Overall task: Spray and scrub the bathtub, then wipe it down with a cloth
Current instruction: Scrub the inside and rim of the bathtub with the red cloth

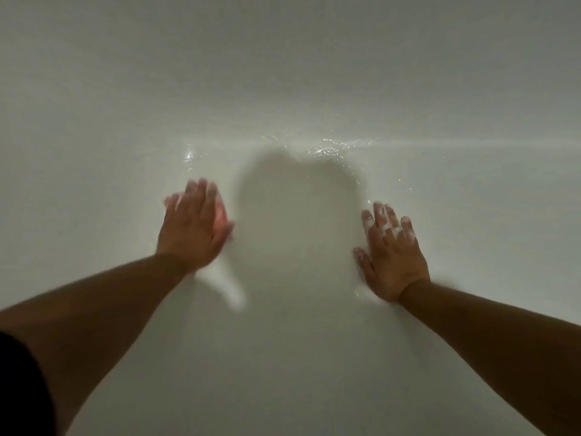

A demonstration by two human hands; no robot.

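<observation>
Nearest, at the lower left corner, a dark sleeve [15, 388] covers the top of the left arm. Both forearms are bare and reach forward over the white bathtub [283, 372], whose inner surface fills the whole view under and around the hands.

The left hand [193, 225] is spread, fingers straight and close together, gripping nothing. It is blurred, and whether its palm touches the tub cannot be told. Just nearer than its wrist a paler streak [224, 287] lies on the tub, too smeared to identify.

The right hand [391, 256], well apart from the left, lies flat, palm down on the tub surface. Its fingers are straight and slightly fanned, its thumb is out toward the left hand, and it holds nothing. White foam [385, 229] clings to its fingers and knuckles.

Between the two hands a soft shadow [292, 209] darkens the tub. Just beyond the hands, more on the right hand's side, wet glints [323, 151] show on the surface. Farther off the tub's surface goes on, pale and even.
</observation>
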